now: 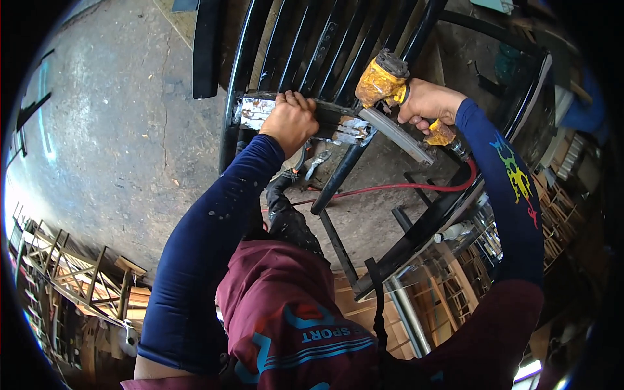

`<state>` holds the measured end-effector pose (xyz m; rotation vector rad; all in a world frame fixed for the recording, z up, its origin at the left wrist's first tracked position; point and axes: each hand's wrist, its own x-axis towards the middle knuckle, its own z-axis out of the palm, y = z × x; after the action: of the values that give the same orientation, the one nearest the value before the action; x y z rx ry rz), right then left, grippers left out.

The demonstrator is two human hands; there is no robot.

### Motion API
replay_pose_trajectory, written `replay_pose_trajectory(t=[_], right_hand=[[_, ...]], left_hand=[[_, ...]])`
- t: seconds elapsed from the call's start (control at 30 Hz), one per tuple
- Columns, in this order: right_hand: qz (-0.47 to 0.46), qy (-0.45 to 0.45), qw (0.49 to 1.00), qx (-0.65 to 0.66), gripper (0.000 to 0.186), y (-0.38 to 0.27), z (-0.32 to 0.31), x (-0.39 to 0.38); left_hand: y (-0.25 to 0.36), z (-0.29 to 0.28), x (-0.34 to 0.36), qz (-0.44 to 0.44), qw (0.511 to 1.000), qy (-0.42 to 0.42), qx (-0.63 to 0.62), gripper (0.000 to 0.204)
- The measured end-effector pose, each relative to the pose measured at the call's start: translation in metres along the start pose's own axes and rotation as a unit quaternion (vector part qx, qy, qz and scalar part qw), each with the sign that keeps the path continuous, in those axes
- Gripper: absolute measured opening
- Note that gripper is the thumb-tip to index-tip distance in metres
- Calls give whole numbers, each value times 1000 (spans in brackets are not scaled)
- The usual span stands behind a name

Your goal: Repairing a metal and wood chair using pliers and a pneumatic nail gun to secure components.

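Observation:
My right hand [430, 104] is wrapped around the handle of a worn yellow air staple gun [379, 82], whose long grey magazine [398, 136] slants toward me. The gun's nose end is close to the right end of a rail on a black slatted chair frame [300, 45]. Silvery-white, torn-looking material [255, 112] covers parts of that rail. Over its left half, my left hand [291, 122] presses down with the fingers curled across the far edge. Whatever lies beneath the left palm is hidden.
From the gun's grip a red air hose [396, 187] runs down and leftward. Pliers [318, 164] are below the rail, near my leg. Another black frame [416, 244] stands at the right. Wooden frames [97, 276] crowd the lower left, beside the grey concrete floor [130, 149].

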<state>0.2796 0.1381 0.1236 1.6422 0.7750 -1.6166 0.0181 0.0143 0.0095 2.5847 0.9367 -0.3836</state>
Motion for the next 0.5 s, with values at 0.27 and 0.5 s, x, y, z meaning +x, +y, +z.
replay_pose_trajectory(t=[0.27, 0.5], right_hand=[[-9, -19, 1000, 19, 7, 3, -6, 8], [-46, 2, 998, 50, 8, -3, 0, -2]], left_hand=[[4, -5, 0, -5, 1000, -21, 13, 45], [1, -2, -1, 0, 1000, -6, -2, 46]])
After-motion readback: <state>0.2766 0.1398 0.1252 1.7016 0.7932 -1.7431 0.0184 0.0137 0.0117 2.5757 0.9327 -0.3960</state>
